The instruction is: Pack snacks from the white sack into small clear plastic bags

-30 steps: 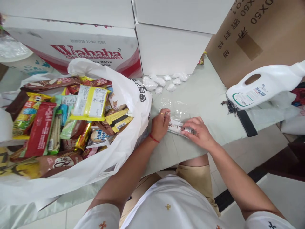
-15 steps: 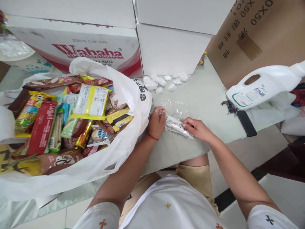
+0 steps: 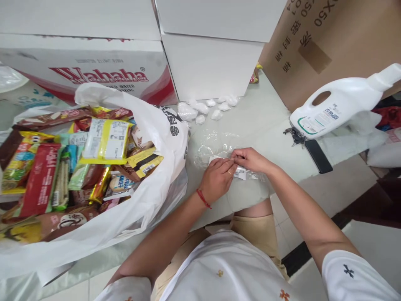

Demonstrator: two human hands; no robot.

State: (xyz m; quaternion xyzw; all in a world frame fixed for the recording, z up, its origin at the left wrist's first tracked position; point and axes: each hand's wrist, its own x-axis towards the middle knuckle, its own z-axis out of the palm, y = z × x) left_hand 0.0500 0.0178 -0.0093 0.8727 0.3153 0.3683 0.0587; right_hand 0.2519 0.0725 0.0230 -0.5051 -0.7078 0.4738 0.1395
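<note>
A white printed packet (image 3: 240,172) lies on the pale table cover, partly under my hands, with clear plastic film around it. My left hand (image 3: 218,177) rests over the packet's left part, palm down, its fingers stretched out side by side. My right hand (image 3: 250,160) has its thumb and forefinger pinched at the packet's upper edge, touching the left fingertips. More clear plastic film (image 3: 216,140) is spread just beyond the hands. Several small white wrapped bundles (image 3: 200,108) sit behind it, against the white box.
A big white plastic bag (image 3: 156,184) full of snack packs stands at the left. Behind are a Wahaha carton (image 3: 103,75), a white box (image 3: 209,62) and a brown carton (image 3: 338,54). A detergent bottle (image 3: 335,108), keys (image 3: 294,136) and a black phone (image 3: 318,156) are at the right.
My left hand has moved right and flattened over the packet, next to my right hand. Less of the packet shows. The whole view has shifted slightly.
</note>
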